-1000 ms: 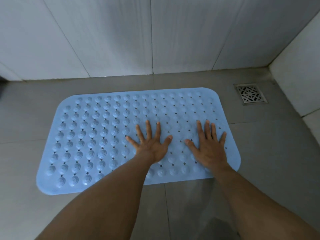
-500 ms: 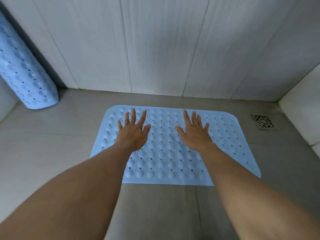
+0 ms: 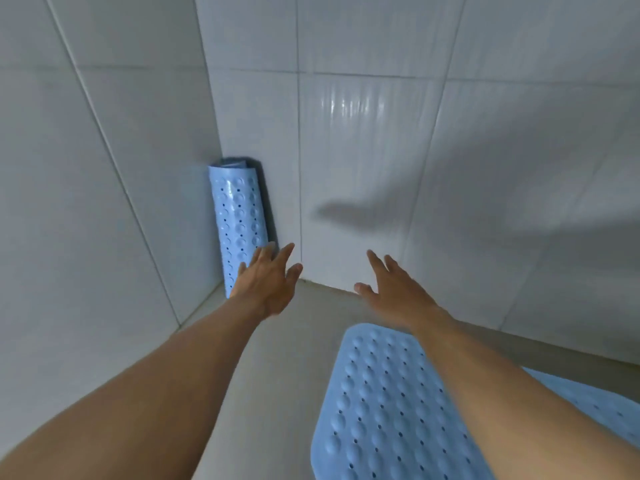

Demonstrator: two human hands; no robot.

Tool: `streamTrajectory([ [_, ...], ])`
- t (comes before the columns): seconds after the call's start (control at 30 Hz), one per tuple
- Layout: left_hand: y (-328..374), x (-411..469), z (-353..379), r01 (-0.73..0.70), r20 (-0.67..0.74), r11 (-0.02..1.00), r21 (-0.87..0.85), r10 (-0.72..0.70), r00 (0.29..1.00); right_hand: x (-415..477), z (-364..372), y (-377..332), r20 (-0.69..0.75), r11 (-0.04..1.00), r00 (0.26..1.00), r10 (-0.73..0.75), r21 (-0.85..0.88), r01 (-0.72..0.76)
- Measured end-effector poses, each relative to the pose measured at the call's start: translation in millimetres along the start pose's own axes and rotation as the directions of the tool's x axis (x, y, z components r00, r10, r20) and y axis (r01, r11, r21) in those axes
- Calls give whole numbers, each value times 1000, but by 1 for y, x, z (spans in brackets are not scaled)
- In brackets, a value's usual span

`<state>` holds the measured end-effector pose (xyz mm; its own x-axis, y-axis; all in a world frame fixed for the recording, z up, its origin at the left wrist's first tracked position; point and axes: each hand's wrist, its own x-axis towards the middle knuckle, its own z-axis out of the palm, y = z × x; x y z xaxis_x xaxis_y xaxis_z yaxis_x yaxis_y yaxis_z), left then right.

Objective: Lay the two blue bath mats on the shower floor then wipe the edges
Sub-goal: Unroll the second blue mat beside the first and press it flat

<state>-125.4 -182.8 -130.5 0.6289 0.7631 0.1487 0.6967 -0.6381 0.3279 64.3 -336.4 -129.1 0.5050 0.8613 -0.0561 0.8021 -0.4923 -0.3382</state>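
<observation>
Lifted off the flat blue mat point(image 3: 381, 403), the left hand point(image 3: 266, 282) and right hand point(image 3: 391, 289) now reach toward the shower corner. The flat blue mat lies spread on the grey shower floor point(image 3: 277, 375), partly beneath the right forearm. A rolled blue mat point(image 3: 239, 223) stands on end in the corner, against the white wall tiles point(image 3: 363, 150). The left hand's fingertips overlap the roll's lower end; whether they touch is unclear. Each hand's grip is wide, fingers spread, holding nothing.
</observation>
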Motion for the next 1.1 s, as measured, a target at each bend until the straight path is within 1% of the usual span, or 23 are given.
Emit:
streamTrajectory([
  [0.1, -39, 19, -18, 77, -35, 989, -124, -82, 996, 37, -3, -47, -14, 996, 997, -76, 35, 77],
  [0.17, -63, 32, -24, 117, -45, 977, -177, -127, 991, 60, -1, -73, -15, 991, 993, -115, 65, 116],
  [0.3, -97, 64, -37, 196, -72, 935, -294, -226, 971, 108, 0, -114, 19, 985, 988, -151, 85, 149],
  [0.4, -115, 88, -48, 191, -86, 933, -307, -226, 970, 140, -7, -139, 23, 984, 987, -160, 84, 158],
  [0.53, -138, 114, -63, 204, -49, 922, -330, -233, 971, 178, -18, -172, 34, 982, 986, -163, 102, 159],
  [0.67, -149, 144, -69, 245, -17, 921, -303, -262, 965, 216, -23, -199, -16, 962, 984, -178, 209, 177],
  [0.8, -149, 175, -64, 283, 3, 873, -398, -307, 952, 248, -18, -216, -25, 928, 982, -185, 326, 183],
  [0.9, -152, 201, -56, 333, 28, 792, -511, -372, 928, 278, -7, -228, -50, 870, 984, -173, 460, 176],
  [0.97, -153, 209, -53, 373, 53, 680, -632, -442, 896, 293, 3, -235, -38, 832, 988, -148, 536, 145],
  [1.03, -153, 215, -50, 401, 112, 548, -734, -484, 868, 301, 12, -240, -3, 782, 995, -97, 618, 78],
  [1.07, -152, 216, -49, 409, 139, 501, -763, -490, 860, 301, 13, -243, 23, 745, 996, -81, 666, 45],
  [1.1, -149, 215, -51, 423, 165, 476, -771, -493, 854, 302, 15, -244, 47, 701, 996, -71, 713, 16],
])
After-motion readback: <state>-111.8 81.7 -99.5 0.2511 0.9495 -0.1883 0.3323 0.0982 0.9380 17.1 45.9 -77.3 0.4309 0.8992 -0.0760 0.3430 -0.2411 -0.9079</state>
